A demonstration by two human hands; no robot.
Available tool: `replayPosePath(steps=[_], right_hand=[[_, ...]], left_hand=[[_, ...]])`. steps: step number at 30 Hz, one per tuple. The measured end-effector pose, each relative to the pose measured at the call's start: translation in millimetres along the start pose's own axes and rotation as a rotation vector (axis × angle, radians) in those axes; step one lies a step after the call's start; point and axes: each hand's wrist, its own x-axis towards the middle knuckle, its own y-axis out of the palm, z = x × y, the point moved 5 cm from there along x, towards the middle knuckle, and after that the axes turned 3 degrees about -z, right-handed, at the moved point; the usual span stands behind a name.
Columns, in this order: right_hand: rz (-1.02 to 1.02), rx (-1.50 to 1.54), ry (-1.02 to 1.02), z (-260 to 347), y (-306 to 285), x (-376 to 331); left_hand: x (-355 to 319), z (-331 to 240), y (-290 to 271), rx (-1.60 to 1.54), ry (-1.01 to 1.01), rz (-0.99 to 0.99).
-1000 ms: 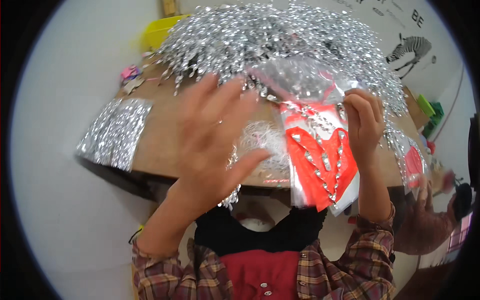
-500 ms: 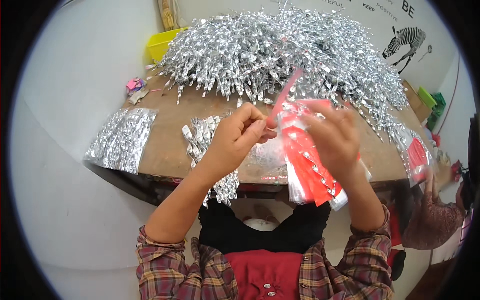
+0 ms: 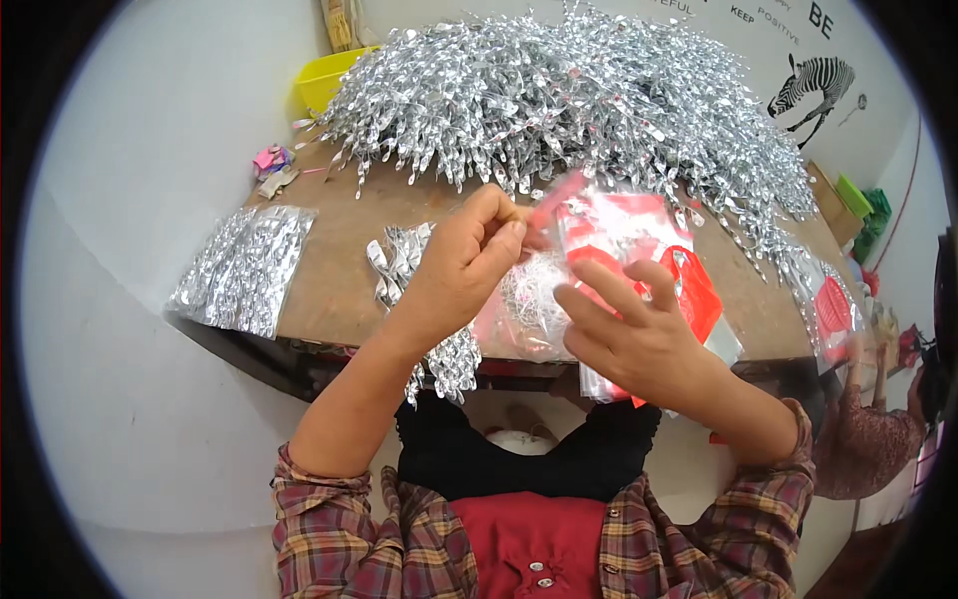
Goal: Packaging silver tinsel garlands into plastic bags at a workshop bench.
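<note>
My left hand (image 3: 467,255) is closed in a pinch above the middle of the table. A translucent pink strip (image 3: 561,198), blurred, runs up and to the right from its fingertips. Lower and to the right, my right hand (image 3: 639,334) has its fingers spread and holds nothing that I can see. Beneath it lies a stack of clear plastic bags with red print (image 3: 624,215), partly hidden by the hand. Between the hands sits a tangle of fine white threads (image 3: 534,299). Twisted silver foil strips (image 3: 399,260) lie in a bunch under my left forearm.
A large heap of twisted silver foil strips (image 3: 539,100) covers the back of the table (image 3: 329,299). A filled clear bag (image 3: 244,270) lies at the left edge, another bag (image 3: 836,309) at the right. A yellow bin (image 3: 324,85) stands behind. Another person (image 3: 863,444) is at far right.
My right hand has moved down and left, away from the pink strip, and its fingers have spread. My left hand has shifted slightly up, and the strip has tilted lower.
</note>
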Motion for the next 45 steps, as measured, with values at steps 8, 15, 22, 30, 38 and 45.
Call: replayPosePath(steps=[8, 15, 22, 30, 38, 45], right_hand=[[0.106, 0.051, -0.013, -16.8, -29.0, 13.3], [-0.019, 0.085, 0.003, -16.7, -76.6, 47.5], [0.028, 0.173, 0.183, -34.2, -114.2, 51.6], [0.083, 0.808, 0.380, -78.8, -157.8, 79.9], [0.010, 1.454, 0.600, -84.1, -86.2, 114.5], [0.348, 1.566, 0.660, 23.0, 57.8, 45.6]], left_hand=[[-36.2, -99.7, 45.1, 1.062, 0.951, -0.159], [-60.0, -105.5, 59.9, 1.061, 0.747, -0.042], [-79.2, -150.0, 13.9, 1.251, 0.948, 0.069], [-99.7, -264.9, 22.3, 1.493, 0.626, -0.102], [-79.9, -275.3, -56.2, 1.130, 0.083, -0.125], [-141.7, -71.7, -116.4, 0.861, -0.376, 0.152]])
